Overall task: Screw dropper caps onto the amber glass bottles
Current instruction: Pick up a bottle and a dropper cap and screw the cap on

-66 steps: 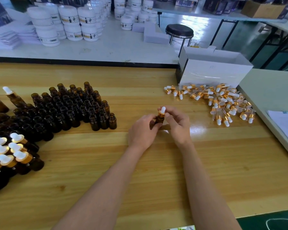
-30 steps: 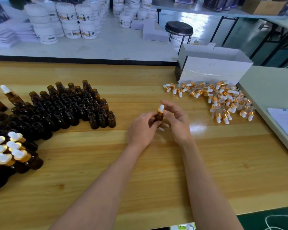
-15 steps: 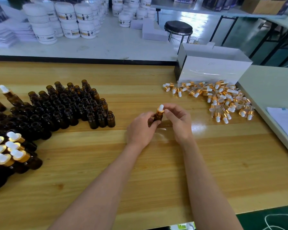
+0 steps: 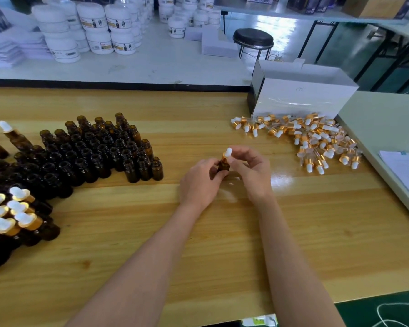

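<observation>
At the middle of the wooden table [image 4: 222, 244], my left hand [image 4: 200, 182] grips a small amber bottle [image 4: 223, 166] by its body. My right hand [image 4: 252, 169] pinches the gold collar of the dropper cap [image 4: 227, 153] that sits on the bottle's neck, its white bulb pointing up. Several uncapped amber bottles [image 4: 92, 152] stand in rows on the left. Capped bottles [image 4: 12, 215] cluster at the near left edge. A heap of loose dropper caps [image 4: 312, 138] lies to the right.
A white cardboard box [image 4: 302, 95] stands behind the cap heap. A pale table with papers [image 4: 404, 168] adjoins on the right. White jars [image 4: 92, 31] and a black stool [image 4: 253, 40] are beyond the table's far edge.
Both hands stay on the same bottle and cap at the same spot. The right fingers opened and regripped the cap between frames.
</observation>
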